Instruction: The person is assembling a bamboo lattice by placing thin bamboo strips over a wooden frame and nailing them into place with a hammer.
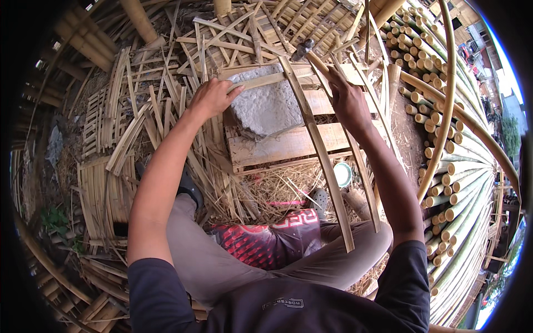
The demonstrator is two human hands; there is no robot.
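Observation:
My left hand is closed round the left end of a flat bamboo strip, which lies across the top of a rough grey stone block. Toward its right end the strip meets a long bamboo slat that slants down toward my lap. Beyond the stone's right side, my right hand grips the wooden handle of a hammer. The dark metal hammer head is raised near the slat's far end. A second long slat runs beneath my right forearm. The stone rests on a low wooden platform.
Loose bamboo strips litter the ground at left and in front. Stacked bamboo poles fill the right side, with a bent pole before them. Slatted bamboo panels lie at left. A pale green round container stands near my right knee.

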